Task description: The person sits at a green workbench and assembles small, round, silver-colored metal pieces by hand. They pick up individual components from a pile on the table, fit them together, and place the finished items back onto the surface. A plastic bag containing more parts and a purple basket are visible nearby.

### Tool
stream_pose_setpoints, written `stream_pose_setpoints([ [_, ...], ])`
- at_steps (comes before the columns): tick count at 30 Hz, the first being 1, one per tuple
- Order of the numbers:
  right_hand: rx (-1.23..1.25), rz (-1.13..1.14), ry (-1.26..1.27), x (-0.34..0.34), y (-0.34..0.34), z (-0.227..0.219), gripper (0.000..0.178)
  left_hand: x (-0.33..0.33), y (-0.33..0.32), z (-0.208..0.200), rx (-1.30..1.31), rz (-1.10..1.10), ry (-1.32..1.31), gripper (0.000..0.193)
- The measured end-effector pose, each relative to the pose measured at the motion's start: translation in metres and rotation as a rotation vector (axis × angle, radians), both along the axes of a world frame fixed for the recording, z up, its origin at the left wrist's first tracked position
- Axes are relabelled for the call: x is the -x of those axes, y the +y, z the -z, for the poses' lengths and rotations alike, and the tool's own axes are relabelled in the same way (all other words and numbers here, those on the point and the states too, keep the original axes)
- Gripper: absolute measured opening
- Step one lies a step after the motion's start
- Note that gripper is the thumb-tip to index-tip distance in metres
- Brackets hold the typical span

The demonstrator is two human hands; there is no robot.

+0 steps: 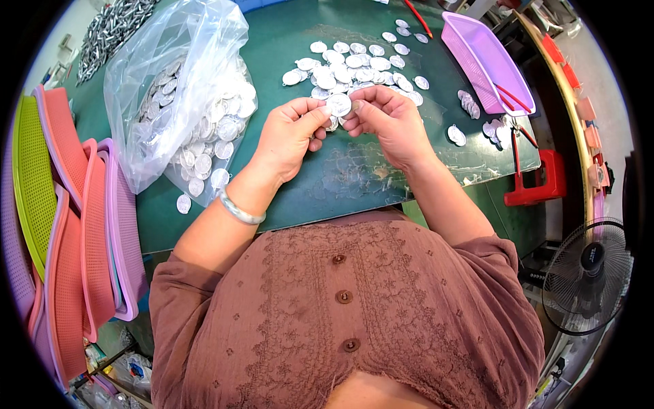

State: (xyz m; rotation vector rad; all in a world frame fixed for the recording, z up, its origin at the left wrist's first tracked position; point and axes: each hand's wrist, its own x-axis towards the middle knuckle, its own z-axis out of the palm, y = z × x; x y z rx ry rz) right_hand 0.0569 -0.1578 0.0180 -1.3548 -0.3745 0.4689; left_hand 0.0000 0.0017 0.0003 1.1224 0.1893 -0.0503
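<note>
Between my two hands, over the near edge of a pile, is a round silvery medallion (338,104). My left hand (293,133) pinches its left side between thumb and fingers; a pale bangle (240,210) circles that wrist. On the medallion's right side, my right hand (388,123) closes thumb and fingertips at the rim. Loose medallions (361,61) of the same kind spread just beyond my fingers on the green table (306,194). A clear plastic bag (136,109) full of similar medallions lies open to the left, some spilling from its mouth.
A purple basket (470,65) with red-handled pliers (511,97) stands at the right, with small medallion stacks (469,103) beside it. Metal pieces (112,34) heap at the far left. Nested coloured baskets (88,225) line the left side. A red stool (545,180) and a fan (589,273) are at right.
</note>
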Motion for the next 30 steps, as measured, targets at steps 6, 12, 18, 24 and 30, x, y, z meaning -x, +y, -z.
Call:
stream_pose_setpoints([
  [6,0.055,-0.019,0.006,0.002,-0.001,-0.003,0.015,0.0,0.002,0.001,0.053,0.023,0.002,0.011],
  [12,0.08,-0.027,0.045,0.002,-0.002,-0.003,0.014,0.0,0.001,-0.001,0.09,0.022,0.01,0.009],
  [18,0.098,-0.03,-0.051,0.002,-0.003,-0.001,0.013,0.001,0.0,-0.004,0.081,0.04,-0.006,0.012],
  [24,0.122,0.001,-0.185,0.0,-0.004,0.003,0.013,0.001,0.0,-0.004,0.085,0.048,-0.046,0.016],
  [30,0.163,0.072,-0.416,0.002,-0.004,0.007,0.011,0.001,0.0,-0.002,0.088,0.032,-0.067,0.018],
])
